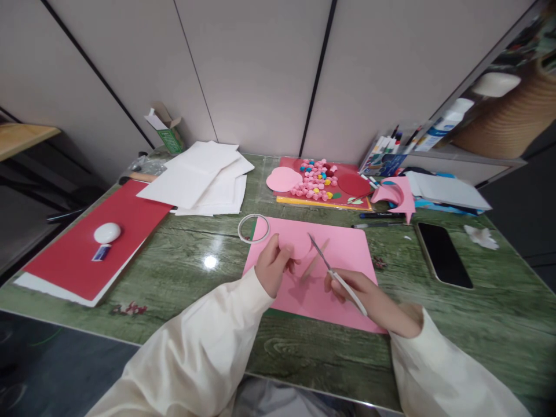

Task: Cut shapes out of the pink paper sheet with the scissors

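Cream sleeves are seen nearest; scissors are gripped by the right hand, while a pink paper piece is pinched by the left hand, between the separated hands. Trimming seems in hand; steady turning against the scissors is called for.

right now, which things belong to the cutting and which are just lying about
Belongs to the cutting:
- scissors, in the right hand
- pink piece, in the left hand

Seemingly just lying about:
- phone
- tissue
- white sheets
- green box

Unclear: pink sheet beneath the hands.
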The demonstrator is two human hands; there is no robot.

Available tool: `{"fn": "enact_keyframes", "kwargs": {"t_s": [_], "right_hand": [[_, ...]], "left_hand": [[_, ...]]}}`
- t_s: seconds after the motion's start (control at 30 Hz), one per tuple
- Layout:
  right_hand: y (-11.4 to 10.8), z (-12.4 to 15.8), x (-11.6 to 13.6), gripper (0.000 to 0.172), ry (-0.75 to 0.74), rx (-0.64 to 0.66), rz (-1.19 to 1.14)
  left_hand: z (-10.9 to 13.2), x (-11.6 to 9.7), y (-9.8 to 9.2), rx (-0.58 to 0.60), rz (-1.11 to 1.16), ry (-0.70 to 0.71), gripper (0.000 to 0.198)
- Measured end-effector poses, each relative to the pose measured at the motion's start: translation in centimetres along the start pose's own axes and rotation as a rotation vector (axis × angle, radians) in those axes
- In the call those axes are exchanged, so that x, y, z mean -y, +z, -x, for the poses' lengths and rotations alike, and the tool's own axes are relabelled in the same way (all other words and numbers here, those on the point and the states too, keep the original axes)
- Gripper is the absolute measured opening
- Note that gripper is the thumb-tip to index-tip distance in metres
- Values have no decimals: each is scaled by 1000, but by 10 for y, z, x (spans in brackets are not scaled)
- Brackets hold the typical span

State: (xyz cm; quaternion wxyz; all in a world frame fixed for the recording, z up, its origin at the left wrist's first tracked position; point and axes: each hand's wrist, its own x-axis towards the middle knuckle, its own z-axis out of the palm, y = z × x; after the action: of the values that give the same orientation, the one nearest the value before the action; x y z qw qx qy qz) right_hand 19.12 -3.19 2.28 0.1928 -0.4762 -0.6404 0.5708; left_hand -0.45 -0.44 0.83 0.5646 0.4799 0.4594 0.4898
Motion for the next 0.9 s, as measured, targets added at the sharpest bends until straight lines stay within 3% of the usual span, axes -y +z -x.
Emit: {"fn": "enact_keyframes", "kwargs": {"t_s": [0.23,0.9], "right_hand": [[0,1,0,29,-36,-5,-32],[-1,0,2,38,0,3,27]], "left_hand": [[3,-5,1,54,-63,-38,22],[-1,-2,0,-2,-44,-21,25]]}}
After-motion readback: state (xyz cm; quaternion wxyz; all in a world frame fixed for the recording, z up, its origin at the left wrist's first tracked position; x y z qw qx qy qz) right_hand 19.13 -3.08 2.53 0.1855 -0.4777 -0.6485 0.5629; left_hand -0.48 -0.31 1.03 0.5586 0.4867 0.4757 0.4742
